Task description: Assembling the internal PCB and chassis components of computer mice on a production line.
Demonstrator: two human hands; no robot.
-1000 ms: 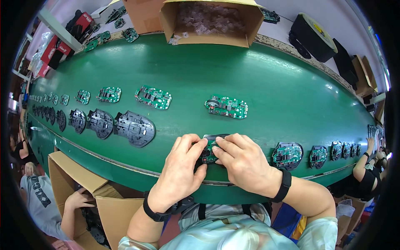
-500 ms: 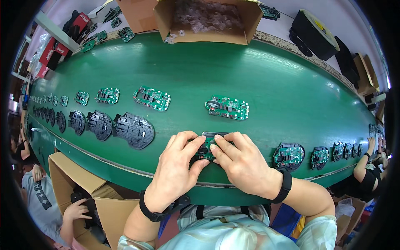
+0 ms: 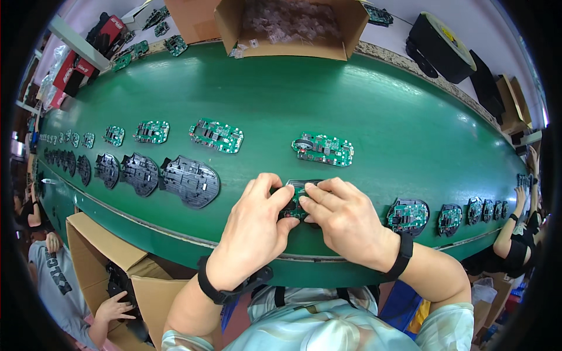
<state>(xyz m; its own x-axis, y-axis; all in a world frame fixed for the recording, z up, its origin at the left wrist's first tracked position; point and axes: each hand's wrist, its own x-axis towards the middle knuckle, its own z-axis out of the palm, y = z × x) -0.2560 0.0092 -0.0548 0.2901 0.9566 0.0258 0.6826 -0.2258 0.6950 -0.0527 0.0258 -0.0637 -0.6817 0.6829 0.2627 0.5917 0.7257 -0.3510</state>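
Green tabletop (image 3: 263,88), one. Forearms (image 3: 436,275), two, angled inward over its near edge; left hand (image 3: 252,219) and right hand (image 3: 345,219) palms down, fingers narrowed onto one circuit board (image 3: 298,192). Cardboard box (image 3: 298,50), open, at far edge: clear plastic pieces (image 3: 293,20). Circuit board: near the near edge's middle, heading and long axis hidden.

I counted one board-fitted shell (image 3: 298,192) at centre, six similar assemblies (image 3: 408,216) at right, two wristbands (image 3: 403,256) below.

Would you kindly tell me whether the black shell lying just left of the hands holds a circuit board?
The black shell has no board in it: its dark, ribbed inside shows uncovered.
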